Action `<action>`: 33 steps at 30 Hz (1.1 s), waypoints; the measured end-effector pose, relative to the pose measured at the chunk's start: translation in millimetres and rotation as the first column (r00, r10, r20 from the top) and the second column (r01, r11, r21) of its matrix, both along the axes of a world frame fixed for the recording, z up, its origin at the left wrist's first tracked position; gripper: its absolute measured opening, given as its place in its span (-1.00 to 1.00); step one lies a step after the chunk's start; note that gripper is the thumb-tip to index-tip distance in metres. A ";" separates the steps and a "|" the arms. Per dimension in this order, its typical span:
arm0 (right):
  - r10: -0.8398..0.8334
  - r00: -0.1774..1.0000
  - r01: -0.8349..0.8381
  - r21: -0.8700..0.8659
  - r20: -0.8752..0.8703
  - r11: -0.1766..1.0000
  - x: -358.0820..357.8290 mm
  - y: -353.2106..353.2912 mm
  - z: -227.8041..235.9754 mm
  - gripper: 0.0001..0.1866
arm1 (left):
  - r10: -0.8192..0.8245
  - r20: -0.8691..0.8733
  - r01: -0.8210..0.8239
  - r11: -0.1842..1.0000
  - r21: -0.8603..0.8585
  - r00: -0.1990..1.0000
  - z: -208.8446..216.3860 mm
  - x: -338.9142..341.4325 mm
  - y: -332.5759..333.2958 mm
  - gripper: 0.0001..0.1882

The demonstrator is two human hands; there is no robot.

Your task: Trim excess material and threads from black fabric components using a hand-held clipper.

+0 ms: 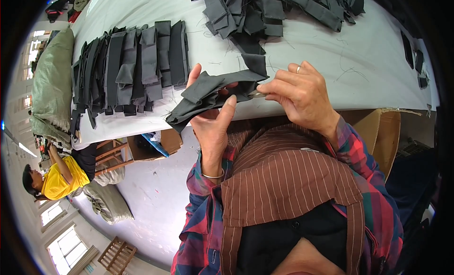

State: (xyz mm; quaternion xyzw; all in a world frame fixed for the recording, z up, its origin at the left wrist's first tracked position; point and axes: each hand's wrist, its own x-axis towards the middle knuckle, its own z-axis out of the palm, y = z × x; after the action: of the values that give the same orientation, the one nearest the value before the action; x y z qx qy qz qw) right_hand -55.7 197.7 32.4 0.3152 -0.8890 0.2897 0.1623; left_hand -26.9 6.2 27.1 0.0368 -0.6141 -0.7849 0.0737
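My left hand (213,128) is closed around folded dark grey fabric strips (201,93), its thumb in front and a finger standing up behind them. The strips fan out over the table's near edge, and one end points up toward the far pile. At their right end, my right hand (300,93) pinches a small, pale, metal-looking tool (257,93) between thumb and fingers. Most of that tool is hidden by the fingers, so its kind does not show. Its tip is against or very close to the fabric.
On the white-covered table (302,88), a row of dark fabric strips (130,66) lies to the left. A loose heap of similar strips (255,14) is at the far side, with loose threads around. Below stand a cardboard box (378,133) and a wooden stool (112,156). A person in yellow (64,178) works at left.
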 end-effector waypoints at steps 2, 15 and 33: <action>-0.002 1.000 0.002 -0.010 0.003 1.000 -0.1 -0.7 0.0 -0.86 | -0.005 0.008 0.005 1.000 0.000 1.000 0.8 0.0 0.2 -0.16; 0.015 1.000 -0.014 0.046 -0.027 0.999 -1.6 1.5 2.6 -0.90 | -0.004 0.014 0.004 1.000 -0.010 1.000 -1.5 0.1 -0.3 -0.17; 0.031 0.999 -0.031 0.004 0.019 1.000 -0.6 2.9 2.4 -0.89 | 0.001 -0.001 -0.001 1.000 -0.015 1.000 -0.2 1.4 -1.6 -0.19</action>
State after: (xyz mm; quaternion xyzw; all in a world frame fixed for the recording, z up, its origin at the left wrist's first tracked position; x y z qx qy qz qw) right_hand -56.4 200.6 34.8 0.3264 -0.8862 0.2932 0.1489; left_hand -25.5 4.6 26.9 0.0362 -0.6199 -0.7803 0.0747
